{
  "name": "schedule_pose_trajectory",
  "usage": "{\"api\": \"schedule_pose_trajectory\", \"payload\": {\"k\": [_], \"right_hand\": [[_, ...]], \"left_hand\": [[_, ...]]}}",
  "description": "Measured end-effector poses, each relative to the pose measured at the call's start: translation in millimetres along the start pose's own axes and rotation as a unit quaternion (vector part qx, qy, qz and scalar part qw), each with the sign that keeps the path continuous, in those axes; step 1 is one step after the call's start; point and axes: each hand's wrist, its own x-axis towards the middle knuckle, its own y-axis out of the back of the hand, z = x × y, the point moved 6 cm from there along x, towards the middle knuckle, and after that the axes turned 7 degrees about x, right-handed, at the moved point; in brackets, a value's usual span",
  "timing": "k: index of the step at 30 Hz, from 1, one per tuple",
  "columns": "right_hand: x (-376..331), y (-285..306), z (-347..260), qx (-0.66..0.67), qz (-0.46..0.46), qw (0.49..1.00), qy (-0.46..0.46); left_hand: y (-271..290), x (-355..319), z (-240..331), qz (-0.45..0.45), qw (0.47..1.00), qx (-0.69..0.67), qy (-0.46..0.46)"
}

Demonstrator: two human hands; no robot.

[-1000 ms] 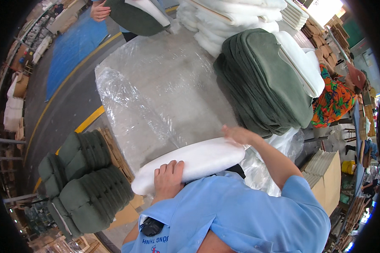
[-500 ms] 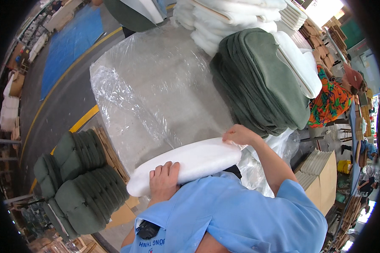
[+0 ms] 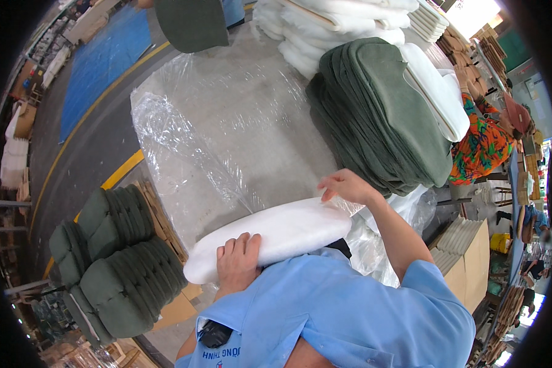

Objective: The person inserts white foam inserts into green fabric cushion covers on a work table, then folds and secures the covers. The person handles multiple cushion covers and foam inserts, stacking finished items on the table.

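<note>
A long white padded cushion insert [image 3: 282, 230] with rounded ends lies across the near edge of the table, against my blue shirt. My left hand [image 3: 239, 260] is closed over its left part, fingers curled on top and the thumb hidden. Just above the insert's right end, my right hand [image 3: 348, 187] is raised with thumb and fingers apart, and nothing shows in it. Beyond my right hand stands a tall stack of dark green fabric covers [image 3: 380, 116], with a white insert [image 3: 432, 98] leaning along its right side.
Clear plastic film [image 3: 178, 135] covers the grey tabletop [image 3: 257, 129]. White padding [image 3: 343, 24] is piled at the far side. Finished-looking green cushions [image 3: 122, 282] stand at the lower left. A person in a bright patterned top [image 3: 481, 144] works at right; a green panel [image 3: 193, 24] is at the far edge.
My right hand has lifted off the insert's right end, its fingers spreading. At the far edge, the green panel has turned and swung down. My left hand stays put.
</note>
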Motion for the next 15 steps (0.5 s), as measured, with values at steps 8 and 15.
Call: {"api": "schedule_pose_trajectory", "payload": {"k": [8,15], "right_hand": [[0.2,-18.4,1.2,-0.128,-0.035,0.991,-0.010],[14.8,11.7,33.6,-0.102,0.024,0.994,-0.009]], "left_hand": [[-0.4,1.1,0.1,0.008,1.000,-0.006,0.004],[-0.8,2.8,-0.1,0.012,1.000,-0.011,-0.014]]}}
